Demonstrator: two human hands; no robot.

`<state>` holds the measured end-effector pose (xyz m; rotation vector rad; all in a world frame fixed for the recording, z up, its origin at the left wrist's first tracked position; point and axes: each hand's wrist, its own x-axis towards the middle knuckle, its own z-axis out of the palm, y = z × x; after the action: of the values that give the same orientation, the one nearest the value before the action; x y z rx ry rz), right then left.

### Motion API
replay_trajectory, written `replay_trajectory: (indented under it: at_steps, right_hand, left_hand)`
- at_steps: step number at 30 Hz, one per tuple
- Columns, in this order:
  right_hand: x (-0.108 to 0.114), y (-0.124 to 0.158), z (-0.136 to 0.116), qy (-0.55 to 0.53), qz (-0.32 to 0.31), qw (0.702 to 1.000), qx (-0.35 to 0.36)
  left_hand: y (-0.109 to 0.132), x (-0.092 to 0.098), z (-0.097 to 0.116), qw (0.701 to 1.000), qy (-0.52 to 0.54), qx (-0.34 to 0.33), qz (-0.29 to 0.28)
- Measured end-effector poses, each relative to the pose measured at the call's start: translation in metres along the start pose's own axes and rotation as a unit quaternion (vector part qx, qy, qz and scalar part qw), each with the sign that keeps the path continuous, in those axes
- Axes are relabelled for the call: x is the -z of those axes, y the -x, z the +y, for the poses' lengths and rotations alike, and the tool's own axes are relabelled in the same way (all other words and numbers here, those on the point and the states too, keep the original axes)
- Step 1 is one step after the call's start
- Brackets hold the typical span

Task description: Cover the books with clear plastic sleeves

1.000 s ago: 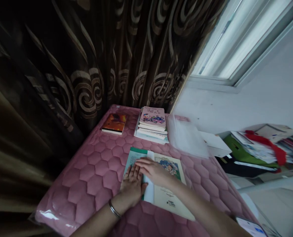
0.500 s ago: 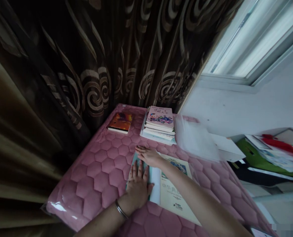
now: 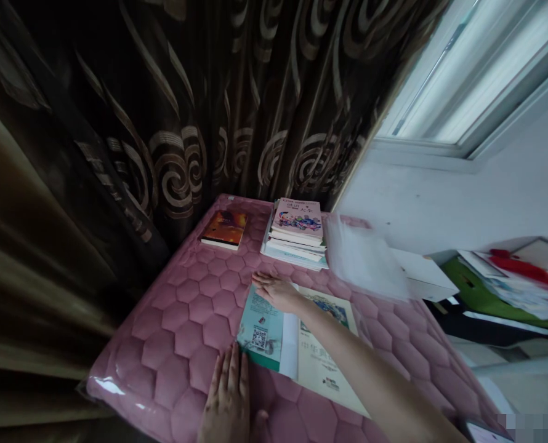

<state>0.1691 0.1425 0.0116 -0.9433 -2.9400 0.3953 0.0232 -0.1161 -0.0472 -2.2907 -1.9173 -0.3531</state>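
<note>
A book (image 3: 326, 369) with a cream cover lies flat on the pink quilted surface (image 3: 181, 335). Its teal flap (image 3: 261, 335), printed with a QR code, is spread out on the left, beside a white strip. Across the top of the teal part lies my right hand (image 3: 276, 291), fingers stretched to the left and palm down. My right forearm covers part of the cream cover. Lower down, my left hand (image 3: 228, 394) rests flat on the quilted surface, its fingertips close to the teal part's lower left corner. Its fingers are extended and hold nothing.
Toward the back stands a stack of books (image 3: 297, 231), and left of it lies an orange book (image 3: 225, 229). Clear plastic sheeting (image 3: 364, 258) and a white box (image 3: 424, 275) are on the right. A dark patterned curtain (image 3: 237, 111) hangs behind.
My left hand has moved off the teal flap, down and to the left, uncovering the QR code. My right hand has stayed at the top of the flap.
</note>
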Motion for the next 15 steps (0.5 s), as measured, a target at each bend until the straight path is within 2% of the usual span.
replay_trajectory:
  at_steps: [3, 6, 9, 12, 15]
  right_hand:
    - [0.006, 0.0, -0.002, 0.007, -0.007, 1.0, 0.001]
    - [0.01, 0.002, -0.013, 0.024, -0.005, 0.999, -0.02]
    - [0.005, 0.013, -0.04, 0.035, 0.002, 0.999, -0.024]
    - [-0.007, 0.032, -0.073, 0.014, 0.001, 0.999, 0.04]
    - [-0.012, 0.041, -0.09, -0.012, -0.002, 1.0, 0.025]
  left_hand:
    - [0.013, -0.007, -0.011, 0.999, -0.015, -0.038, 0.023]
    - [0.012, -0.009, -0.013, 0.999, -0.023, -0.034, 0.033]
    - [0.007, -0.011, -0.01, 0.999, -0.022, -0.035, 0.02]
    - [0.002, -0.013, -0.003, 1.0, -0.021, -0.001, -0.002]
    - [-0.001, -0.013, 0.003, 0.999, -0.016, 0.028, -0.01]
